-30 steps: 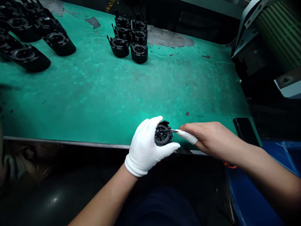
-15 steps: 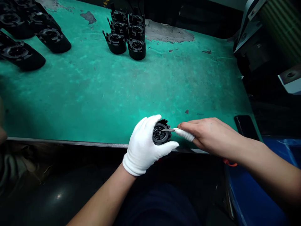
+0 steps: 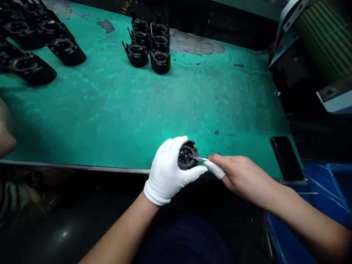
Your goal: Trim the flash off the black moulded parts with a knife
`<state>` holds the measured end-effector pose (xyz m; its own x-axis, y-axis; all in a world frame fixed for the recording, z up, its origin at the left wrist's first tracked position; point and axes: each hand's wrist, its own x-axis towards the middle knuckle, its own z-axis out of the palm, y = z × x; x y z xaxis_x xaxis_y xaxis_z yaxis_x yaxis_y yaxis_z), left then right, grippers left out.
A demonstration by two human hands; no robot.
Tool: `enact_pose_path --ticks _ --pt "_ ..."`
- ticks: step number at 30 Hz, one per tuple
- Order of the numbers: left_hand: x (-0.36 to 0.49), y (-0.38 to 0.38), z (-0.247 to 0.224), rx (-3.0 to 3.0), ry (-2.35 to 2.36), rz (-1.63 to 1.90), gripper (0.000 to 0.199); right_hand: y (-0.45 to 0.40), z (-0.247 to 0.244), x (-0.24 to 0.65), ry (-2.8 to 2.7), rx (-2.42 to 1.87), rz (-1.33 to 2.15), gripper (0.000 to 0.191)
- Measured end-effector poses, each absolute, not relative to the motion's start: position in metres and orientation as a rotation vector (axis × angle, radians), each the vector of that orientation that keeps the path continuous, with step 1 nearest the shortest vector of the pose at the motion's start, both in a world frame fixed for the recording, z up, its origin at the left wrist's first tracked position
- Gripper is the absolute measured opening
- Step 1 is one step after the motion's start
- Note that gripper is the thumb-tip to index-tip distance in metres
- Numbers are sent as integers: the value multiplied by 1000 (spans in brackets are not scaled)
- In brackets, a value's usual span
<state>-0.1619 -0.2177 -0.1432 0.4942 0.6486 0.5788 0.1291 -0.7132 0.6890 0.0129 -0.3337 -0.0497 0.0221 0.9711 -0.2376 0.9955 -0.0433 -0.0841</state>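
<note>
My left hand, in a white glove, is wrapped round a round black plastic part at the front edge of the green table. Concentric rings and a centre opening show on the part's upper face. My right hand is bare apart from a white covering on the thumb. It pinches a thin metal blade, whose tip lies over the middle of the black part. The blade's handle is hidden in my right hand.
Several black housings stand in two rows at the back, and more at the far left. A dark phone lies by the right edge. Another person's arm shows at left. Blue bin at lower right.
My right hand has moved slightly down and left, and the blade now slants more. The phone shows more fully. At the left edge the other person's arm has come further into view.
</note>
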Motion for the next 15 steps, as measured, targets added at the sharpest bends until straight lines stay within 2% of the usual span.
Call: enact_pose_path --ticks 8,15 --pt "-162 -217 -144 2165 646 1167 78 -332 -53 11 2102 2194 -533 28" --pt "-162 -218 -143 2188 675 1193 73 -328 -51 13 2131 2150 -540 27"
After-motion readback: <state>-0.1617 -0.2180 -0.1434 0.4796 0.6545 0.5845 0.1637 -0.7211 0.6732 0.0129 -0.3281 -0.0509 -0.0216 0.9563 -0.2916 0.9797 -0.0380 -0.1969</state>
